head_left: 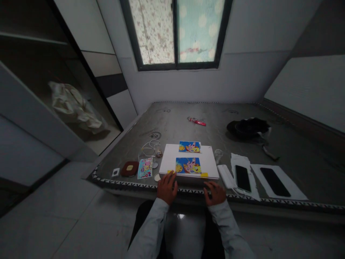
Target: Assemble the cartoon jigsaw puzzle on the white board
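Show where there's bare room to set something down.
Bare grey mattress stretches behind the white box, up to the red packet, and between that packet and the black cloth. The front edge is crowded: cable and cards left of the box, black phones right, beside the left hand and right hand.

Patterned window (176, 34), white walls (250, 75), tiled floor (54, 230)

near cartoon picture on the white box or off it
On: the cartoon picture lies flat on top of the white box, inside its edges.
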`<state>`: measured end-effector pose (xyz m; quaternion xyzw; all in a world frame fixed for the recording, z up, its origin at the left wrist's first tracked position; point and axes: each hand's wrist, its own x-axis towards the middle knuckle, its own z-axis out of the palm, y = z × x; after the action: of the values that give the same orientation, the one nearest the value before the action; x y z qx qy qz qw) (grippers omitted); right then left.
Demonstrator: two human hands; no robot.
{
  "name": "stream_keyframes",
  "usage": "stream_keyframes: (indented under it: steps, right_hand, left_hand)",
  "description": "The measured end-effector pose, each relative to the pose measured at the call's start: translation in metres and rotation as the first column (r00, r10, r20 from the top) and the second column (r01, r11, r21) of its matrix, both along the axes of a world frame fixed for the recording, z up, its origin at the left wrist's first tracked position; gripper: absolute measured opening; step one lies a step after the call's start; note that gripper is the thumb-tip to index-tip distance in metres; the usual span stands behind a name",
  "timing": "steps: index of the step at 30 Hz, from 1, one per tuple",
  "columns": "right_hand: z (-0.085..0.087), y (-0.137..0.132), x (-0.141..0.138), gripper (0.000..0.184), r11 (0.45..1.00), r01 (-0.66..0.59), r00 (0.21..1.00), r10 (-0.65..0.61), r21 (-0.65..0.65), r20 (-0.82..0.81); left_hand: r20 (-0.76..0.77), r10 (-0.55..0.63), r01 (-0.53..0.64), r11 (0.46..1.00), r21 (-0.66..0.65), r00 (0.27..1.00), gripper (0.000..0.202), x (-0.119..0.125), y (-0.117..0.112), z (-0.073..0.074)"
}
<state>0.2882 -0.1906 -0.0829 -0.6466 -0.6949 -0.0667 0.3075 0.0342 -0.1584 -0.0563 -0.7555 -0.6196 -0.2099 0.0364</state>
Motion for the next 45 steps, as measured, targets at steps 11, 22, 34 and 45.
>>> stream_keyframes:
  steps: [11, 22, 34, 45]
  right_hand:
    - [-0.053, 0.009, -0.012, 0.070, 0.955, -0.259, 0.957, 0.233, 0.148, 0.172]
    - [-0.074, 0.021, -0.006, 0.079, 0.961, -0.228, 0.956, 0.191, 0.156, 0.222]
    - [-0.085, 0.029, -0.011, 0.077, 0.982, -0.159, 0.974, 0.139, 0.103, 0.181]
    - [-0.081, 0.034, -0.023, 0.076, 0.993, -0.087, 0.984, 0.073, 0.084, 0.160]
  left_hand:
    - [0.001, -0.053, 0.052, 0.982, 0.184, 0.999, 0.050, 0.012, -0.009, -0.048]
    - [0.001, -0.008, 0.007, 0.972, 0.234, 1.000, 0.058, 0.011, -0.008, -0.057]
    - [-0.010, -0.046, 0.047, 0.979, 0.196, 0.999, 0.062, 0.018, -0.005, -0.064]
    - [0.030, 0.002, -0.008, 0.978, 0.209, 1.000, 0.061, 0.022, -0.005, -0.065]
